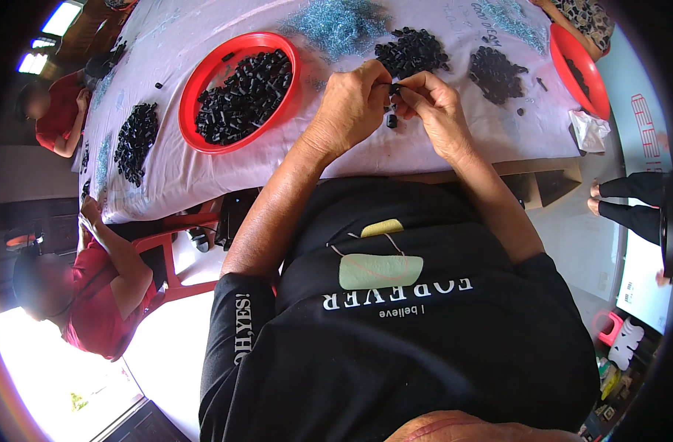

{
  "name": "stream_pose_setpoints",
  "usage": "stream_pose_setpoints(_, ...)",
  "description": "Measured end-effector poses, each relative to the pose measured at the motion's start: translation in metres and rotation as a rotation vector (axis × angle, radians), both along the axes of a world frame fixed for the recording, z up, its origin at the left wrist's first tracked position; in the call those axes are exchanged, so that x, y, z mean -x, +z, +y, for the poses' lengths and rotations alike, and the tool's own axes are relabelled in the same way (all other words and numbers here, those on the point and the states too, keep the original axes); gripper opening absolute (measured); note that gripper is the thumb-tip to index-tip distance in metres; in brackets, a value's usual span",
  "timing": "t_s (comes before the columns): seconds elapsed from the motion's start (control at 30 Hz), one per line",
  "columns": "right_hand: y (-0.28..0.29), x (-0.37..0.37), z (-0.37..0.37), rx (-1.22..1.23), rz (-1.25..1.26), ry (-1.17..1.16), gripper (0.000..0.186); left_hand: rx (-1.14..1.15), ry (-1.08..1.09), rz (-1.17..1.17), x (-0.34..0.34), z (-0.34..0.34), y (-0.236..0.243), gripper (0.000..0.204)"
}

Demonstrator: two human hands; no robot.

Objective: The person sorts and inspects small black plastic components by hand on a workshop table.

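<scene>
My left hand point(352, 103) and my right hand point(438, 110) meet above the near edge of the table, fingertips pinched together. Between them is a small black plastic piece point(395, 89), gripped from both sides; its exact shape is partly hidden by the fingers. Just below the fingertips shows another short black cylindrical piece point(391, 121), and I cannot tell whether it lies on the cloth or hangs. Directly beyond my hands lies a pile of black pieces point(413, 51). Left of them stands a red basin point(186, 110) holding many black tube-like pieces point(240, 99).
A white cloth point(270, 166) covers the table. Heaps of clear bluish small parts point(336, 26) and more black piles point(496, 74) point(137, 141) lie on it. Another red basin point(600, 96) and a crumpled white bag point(590, 131) are at right. Several people sit or stand around.
</scene>
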State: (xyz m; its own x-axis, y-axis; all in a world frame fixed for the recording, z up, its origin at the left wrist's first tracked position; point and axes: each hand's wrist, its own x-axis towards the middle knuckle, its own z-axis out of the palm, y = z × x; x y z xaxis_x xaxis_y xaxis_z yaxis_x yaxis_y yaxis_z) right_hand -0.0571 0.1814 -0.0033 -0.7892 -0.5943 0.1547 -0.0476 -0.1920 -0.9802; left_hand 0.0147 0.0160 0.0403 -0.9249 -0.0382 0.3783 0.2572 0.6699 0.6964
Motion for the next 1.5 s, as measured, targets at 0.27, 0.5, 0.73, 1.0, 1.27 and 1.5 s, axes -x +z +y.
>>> stream_pose_setpoints(0.27, 0.004, -0.003, -0.001, -0.045, 0.143, 0.009, 0.004, -0.216, -0.057, -0.183, -0.003, -0.006, 0.01, 0.009)
stream_pose_setpoints(0.5, 0.004, -0.004, 0.0, 0.023, -0.037, 0.023, 0.003, 0.132, -0.037, 0.123, -0.002, 0.0, 0.004, 0.008)
stream_pose_setpoints(0.73, 0.005, -0.005, -0.001, -0.032, 0.066, -0.005, 0.003, 0.085, 0.009, 0.141, -0.003, 0.007, 0.001, 0.005)
stream_pose_setpoints(1.0, 0.002, -0.012, -0.004, -0.031, 0.067, -0.074, 0.002, 0.22, 0.022, 0.106, -0.002, 0.009, -0.001, 0.018)
stream_pose_setpoints(1.27, 0.005, -0.01, -0.002, 0.037, -0.141, -0.088, 0.004, 0.292, 0.014, 0.048, -0.007, 0.018, 0.004, 0.022)
stream_pose_setpoints(1.5, 0.018, -0.017, -0.004, -0.009, -0.389, -0.161, 0.006, 0.247, 0.081, 0.12, -0.005, 0.025, -0.003, 0.022)
